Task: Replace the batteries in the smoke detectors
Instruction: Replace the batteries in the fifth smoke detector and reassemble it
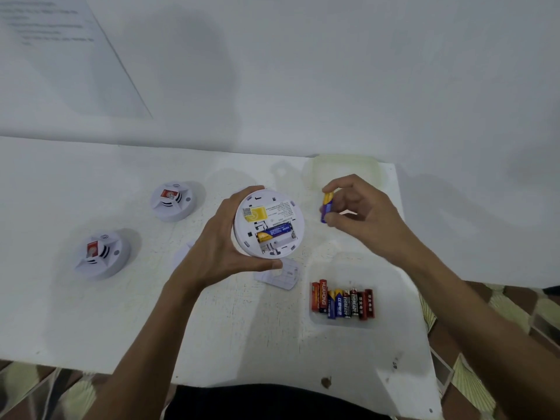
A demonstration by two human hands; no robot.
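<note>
Smoke detector [268, 221], turned back side up, is lifted above the white table [91, 328], with the left hand [212, 247] curled around its rim. One blue-and-yellow battery [274, 232] lies in its open compartment. To its right, the right hand [360, 207] pinches a second blue-and-yellow battery [326, 206] between thumb and fingertips. A detached white cover [280, 275] lies on the table just below the held detector. Near it, a clear tray [348, 268] holds a row of spare batteries [342, 301]. Two more detectors [173, 200] [101, 255] sit face up on the left.
</note>
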